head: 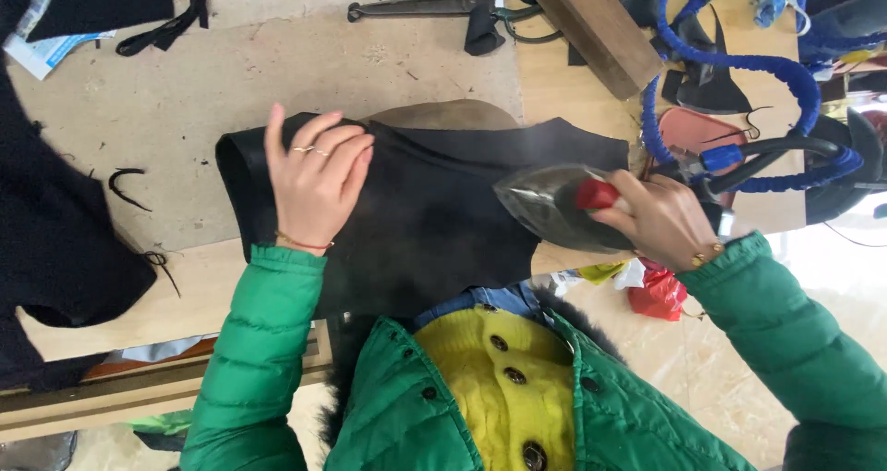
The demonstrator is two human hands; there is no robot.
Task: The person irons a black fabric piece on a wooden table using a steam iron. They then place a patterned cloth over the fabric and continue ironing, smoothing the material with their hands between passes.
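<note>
Left hand (316, 183) lies flat, palm down, fingers spread and straight, pressing on the left part of the black cloth (416, 217); it grips nothing. 2 rings show on the fingers, a thin bracelet at the wrist. Left arm in a green puffy sleeve (254, 342) comes up from the bottom edge, elbow bent.

Right hand (658, 220) is closed around the handle of the steam iron (554, 207), thumb near the red knob (597, 195). Iron tip points left and its soleplate sits on the right edge of the black cloth, faint steam around it. Right arm, also green-sleeved, reaches in from the lower right.

Black cloth lies across the middle of the surface (139, 110), over a tan pad. Blue coiled hose (739, 64) loops behind the iron. Shears (416, 7) lie at the top, well apart from both hands. Wooden block (596, 27) is beside them.
</note>
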